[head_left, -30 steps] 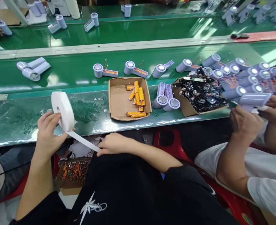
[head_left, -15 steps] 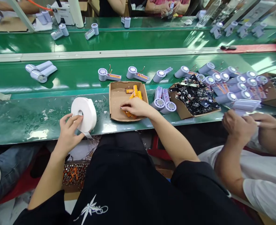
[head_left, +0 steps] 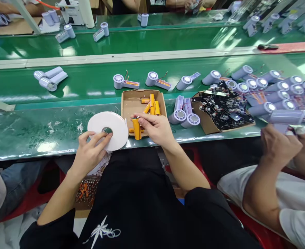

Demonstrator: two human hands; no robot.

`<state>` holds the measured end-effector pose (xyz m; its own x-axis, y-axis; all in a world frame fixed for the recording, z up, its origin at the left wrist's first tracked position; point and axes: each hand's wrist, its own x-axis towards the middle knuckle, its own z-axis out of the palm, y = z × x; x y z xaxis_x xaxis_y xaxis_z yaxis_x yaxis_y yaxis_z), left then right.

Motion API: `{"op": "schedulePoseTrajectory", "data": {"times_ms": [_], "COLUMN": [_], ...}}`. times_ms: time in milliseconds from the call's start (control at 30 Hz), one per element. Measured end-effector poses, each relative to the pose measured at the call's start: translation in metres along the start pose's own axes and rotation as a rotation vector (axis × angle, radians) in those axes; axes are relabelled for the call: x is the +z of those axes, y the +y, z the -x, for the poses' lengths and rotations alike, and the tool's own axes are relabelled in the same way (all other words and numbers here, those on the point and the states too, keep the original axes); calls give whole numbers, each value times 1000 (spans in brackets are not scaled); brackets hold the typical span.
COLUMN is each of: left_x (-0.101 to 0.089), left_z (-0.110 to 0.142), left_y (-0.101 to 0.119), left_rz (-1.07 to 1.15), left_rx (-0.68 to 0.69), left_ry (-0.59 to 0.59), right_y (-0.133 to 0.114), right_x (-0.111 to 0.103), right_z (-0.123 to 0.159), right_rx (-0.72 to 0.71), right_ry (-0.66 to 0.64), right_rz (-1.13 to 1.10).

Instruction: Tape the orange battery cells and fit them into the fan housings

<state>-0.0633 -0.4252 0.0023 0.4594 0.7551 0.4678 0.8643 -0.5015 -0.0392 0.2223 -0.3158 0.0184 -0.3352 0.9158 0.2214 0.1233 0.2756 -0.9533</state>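
Observation:
My left hand (head_left: 94, 148) grips a wide roll of white tape (head_left: 117, 129) by its core, with fingers at the centre hole. The roll's flat side faces up toward me at the bench's front edge. In my right hand (head_left: 157, 129), thumb and fingers pinch an orange battery cell (head_left: 136, 128) at its top end, and it hangs upright over the front of a shallow cardboard box (head_left: 128, 100). Several more orange cells (head_left: 151, 103) lie inside that box. Roll and held cell are close together but apart.
Lilac fan housings (head_left: 178, 116) stand right of the box, beside a carton of black circuit boards (head_left: 223, 107). More housings (head_left: 128, 83) sit on the green conveyor (head_left: 90, 83). At right, a co-worker's hands (head_left: 282, 141) hold a housing. A box of cells (head_left: 86, 192) is below the bench.
My right hand has lifted an orange battery cell from the box and turned it upright. My left hand has moved right, bringing the tape roll flat-side up beside the box.

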Motion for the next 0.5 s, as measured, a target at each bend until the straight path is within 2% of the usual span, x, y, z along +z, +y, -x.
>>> {"op": "schedulePoseTrajectory", "data": {"times_ms": [133, 267, 333, 400, 433, 500], "left_x": [1, -2, -3, -2, 1, 9], "left_z": [-5, -8, -10, -13, -15, -19], "left_y": [5, 5, 5, 7, 10, 23], "left_rz": [-72, -126, -144, -151, -149, -129], "left_rx": [15, 40, 53, 30, 1, -91], "left_ry": [17, 24, 32, 60, 78, 133], "right_y": [9, 19, 22, 22, 21, 19], "right_x": [8, 0, -3, 3, 10, 31], "right_z": [5, 8, 7, 7, 8, 11], "right_rx": [33, 132, 182, 196, 188, 157], "right_ry": [-79, -217, -234, -172, -102, 127], "right_rz": [9, -102, -192, -301, -363, -484]}}
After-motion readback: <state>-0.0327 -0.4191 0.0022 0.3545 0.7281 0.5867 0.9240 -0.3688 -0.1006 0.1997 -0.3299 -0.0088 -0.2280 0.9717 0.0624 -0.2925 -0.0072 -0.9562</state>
